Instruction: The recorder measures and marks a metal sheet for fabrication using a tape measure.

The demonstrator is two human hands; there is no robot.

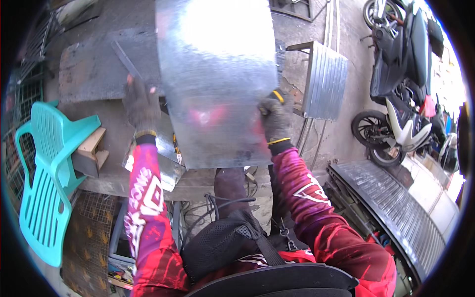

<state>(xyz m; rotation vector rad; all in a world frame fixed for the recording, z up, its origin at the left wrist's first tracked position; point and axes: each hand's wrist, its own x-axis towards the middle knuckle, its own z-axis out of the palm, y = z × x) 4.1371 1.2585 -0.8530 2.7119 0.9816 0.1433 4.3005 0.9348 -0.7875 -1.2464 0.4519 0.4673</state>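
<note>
right hand (277, 118), fingers pinching shiny sheet (217, 81), left hand (141, 106), can't tell finger grip tbh, metal strip (126, 59) by fingertips

— What was the sheet (217, 84) in the right hand's (276, 116) grip?
— Smooth metal, glossy, glaring white beyond the grip.
— What covered the left hand (141, 106)?
— A glove (144, 115) of matt, rough-looking cloth; the strip (127, 59) at its fingertips looked like dull metal.
— And left of that hand?
— A smooth plastic chair (55, 126), with bare wood (92, 140) nearer.
— Right of the right grip?
— A ribbed panel (325, 81), shiny metal.
</note>
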